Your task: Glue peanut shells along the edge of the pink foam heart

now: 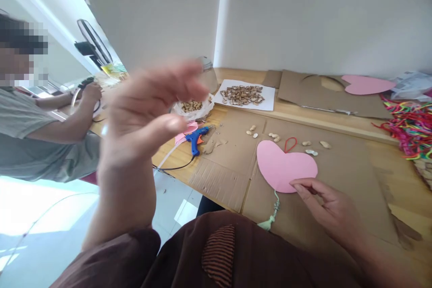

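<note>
My left hand (145, 108) is raised high in front of me, blurred by motion. A gap shows between its thumb and curled fingers, and I see nothing in it. Low on the right, my right hand (326, 200) pinches the lower right edge of a pink paper heart (285, 168). The heart lies on a cardboard sheet (229, 162), with a red cord loop (290, 144) at its top notch and a pale green tassel (268, 222) hanging from its point. Several peanuts (275, 137) are scattered just beyond it.
A blue glue gun (194, 139) lies at the left by a bag of peanuts (192, 105). Peanut shells cover a white paper (268, 99). Another pink heart (366, 84) and colourful cords (408, 121) are at the right. A co-worker (37, 117) sits at the far left.
</note>
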The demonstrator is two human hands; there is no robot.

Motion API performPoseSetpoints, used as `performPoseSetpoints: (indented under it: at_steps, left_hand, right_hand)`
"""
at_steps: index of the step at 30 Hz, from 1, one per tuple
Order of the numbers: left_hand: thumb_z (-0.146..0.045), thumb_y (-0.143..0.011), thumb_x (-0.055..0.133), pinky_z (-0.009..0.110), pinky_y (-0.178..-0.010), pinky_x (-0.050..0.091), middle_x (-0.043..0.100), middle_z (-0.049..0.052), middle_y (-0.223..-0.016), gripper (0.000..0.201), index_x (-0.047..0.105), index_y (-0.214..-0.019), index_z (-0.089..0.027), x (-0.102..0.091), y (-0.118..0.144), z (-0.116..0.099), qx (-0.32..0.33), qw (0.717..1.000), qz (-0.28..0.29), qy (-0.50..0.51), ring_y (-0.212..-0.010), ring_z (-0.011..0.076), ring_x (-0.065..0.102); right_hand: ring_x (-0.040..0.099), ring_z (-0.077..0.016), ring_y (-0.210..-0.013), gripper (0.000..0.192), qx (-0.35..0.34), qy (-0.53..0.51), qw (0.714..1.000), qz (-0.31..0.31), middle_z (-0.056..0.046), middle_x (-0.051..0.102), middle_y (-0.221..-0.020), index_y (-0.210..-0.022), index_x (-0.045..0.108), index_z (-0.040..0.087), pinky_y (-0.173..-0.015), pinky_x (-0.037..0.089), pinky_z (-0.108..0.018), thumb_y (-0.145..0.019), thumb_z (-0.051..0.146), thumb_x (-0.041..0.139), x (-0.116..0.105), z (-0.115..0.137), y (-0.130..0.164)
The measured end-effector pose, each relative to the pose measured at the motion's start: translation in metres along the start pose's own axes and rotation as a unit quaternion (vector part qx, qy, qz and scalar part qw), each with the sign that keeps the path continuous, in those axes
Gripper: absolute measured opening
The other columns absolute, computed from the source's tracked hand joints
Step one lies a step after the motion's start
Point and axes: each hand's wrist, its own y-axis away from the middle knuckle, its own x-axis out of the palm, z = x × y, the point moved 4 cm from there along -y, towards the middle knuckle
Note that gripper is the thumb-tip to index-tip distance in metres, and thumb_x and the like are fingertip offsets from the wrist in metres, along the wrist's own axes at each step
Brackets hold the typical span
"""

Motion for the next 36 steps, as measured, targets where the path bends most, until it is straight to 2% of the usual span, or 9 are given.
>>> performPoseSetpoints:
  at_steps: [2, 4, 8, 12, 16, 20, 24, 31, 36]
  left_hand:
    - [-0.046, -0.081, 0.076, 0.039, -0.074, 0.059, 0.074, 0.006, -0.090, 0.040, 0.073, -0.110, -0.019, 0.024, 0.007, 0.047, -0.063, 0.991, 0.097, -0.061, -0.083, 0.0222, 0.071]
    - [-0.038, -0.082, 0.075, 0.035, -0.070, 0.055, 0.072, 0.007, -0.083, 0.035, 0.070, -0.109, -0.016, 0.038, 0.022, 0.099, -0.145, 0.965, 0.120, -0.182, -0.074, 0.0200, 0.068]
    - [-0.035, -0.083, 0.073, 0.041, -0.084, 0.053, 0.072, 0.015, -0.104, 0.054, 0.055, -0.129, -0.012, 0.051, 0.058, 0.162, -0.240, 0.900, 0.140, -0.337, -0.098, 0.0299, 0.069]
    - [-0.044, -0.085, 0.070, 0.044, -0.092, 0.049, 0.066, 0.022, -0.122, 0.071, 0.040, -0.142, -0.014, 0.058, 0.075, 0.167, -0.254, 0.868, 0.152, -0.397, -0.118, 0.0370, 0.062]
    - [-0.053, -0.086, 0.064, 0.042, -0.082, 0.051, 0.071, 0.020, -0.109, 0.080, 0.031, -0.149, -0.015, 0.056, 0.081, 0.162, -0.301, 0.844, 0.164, -0.413, -0.105, 0.0377, 0.069]
    - [-0.047, -0.085, 0.063, 0.038, -0.077, 0.050, 0.075, 0.012, -0.095, 0.087, 0.022, -0.156, -0.018, 0.053, 0.086, 0.162, -0.332, 0.850, 0.158, -0.376, -0.099, 0.0346, 0.072]
    - [-0.030, -0.078, 0.064, 0.034, -0.071, 0.049, 0.074, 0.007, -0.086, 0.089, 0.024, -0.156, -0.016, 0.051, 0.090, 0.165, -0.359, 0.861, 0.124, -0.339, -0.091, 0.0306, 0.072]
    - [-0.029, -0.077, 0.067, 0.031, -0.070, 0.048, 0.070, 0.001, -0.079, 0.076, 0.041, -0.147, -0.019, 0.045, 0.091, 0.172, -0.356, 0.889, 0.071, -0.277, -0.080, 0.0230, 0.069]
    - [-0.027, -0.074, 0.076, 0.029, -0.064, 0.049, 0.071, 0.002, -0.079, 0.075, 0.045, -0.141, -0.017, 0.043, 0.093, 0.179, -0.460, 0.885, 0.035, -0.058, -0.074, 0.0202, 0.068]
  right_hand:
    - [0.073, -0.0215, -0.079, 0.024, -0.003, 0.000, 1.000, -0.003, -0.003, 0.079, -0.090, -0.095, 0.076, 0.025, -0.072, 0.056, -0.029, -0.092, 0.043, 0.059, 0.003, -0.004, 0.001]
    - [0.072, -0.0214, -0.079, 0.024, -0.004, -0.008, 1.000, -0.018, -0.003, 0.078, -0.089, -0.094, 0.075, 0.025, -0.070, 0.055, -0.028, -0.092, 0.043, 0.059, 0.005, -0.007, 0.002]
    - [0.071, -0.0211, -0.076, 0.024, -0.017, -0.017, 1.000, -0.012, -0.002, 0.077, -0.085, -0.093, 0.075, 0.025, -0.068, 0.055, -0.028, -0.092, 0.045, 0.060, 0.012, -0.011, 0.005]
    - [0.073, -0.0226, -0.082, 0.025, -0.039, -0.010, 0.999, 0.008, -0.002, 0.079, -0.092, -0.096, 0.075, 0.026, -0.073, 0.056, -0.029, -0.092, 0.047, 0.061, 0.016, -0.012, 0.006]
    - [0.074, -0.0225, -0.085, 0.023, -0.049, -0.016, 0.998, 0.023, -0.002, 0.079, -0.093, -0.098, 0.074, 0.027, -0.076, 0.057, -0.029, -0.092, 0.045, 0.062, 0.017, -0.011, 0.006]
    - [0.074, -0.0227, -0.087, 0.023, -0.045, -0.036, 0.998, 0.016, -0.004, 0.079, -0.097, -0.099, 0.074, 0.026, -0.079, 0.057, -0.030, -0.094, 0.044, 0.061, 0.019, -0.009, 0.005]
    - [0.073, -0.0219, -0.085, 0.023, -0.064, -0.052, 0.996, 0.024, -0.004, 0.079, -0.095, -0.097, 0.074, 0.025, -0.077, 0.057, -0.029, -0.094, 0.044, 0.061, 0.023, -0.002, 0.004]
    - [0.072, -0.0224, -0.082, 0.028, -0.055, -0.083, 0.995, 0.016, -0.005, 0.078, -0.092, -0.093, 0.076, 0.026, -0.076, 0.057, -0.031, -0.093, 0.050, 0.061, 0.026, 0.010, 0.004]
    - [0.072, -0.0220, -0.083, 0.027, -0.051, -0.083, 0.995, 0.019, -0.004, 0.078, -0.092, -0.094, 0.075, 0.026, -0.076, 0.057, -0.030, -0.092, 0.049, 0.063, 0.028, 0.007, 0.005]
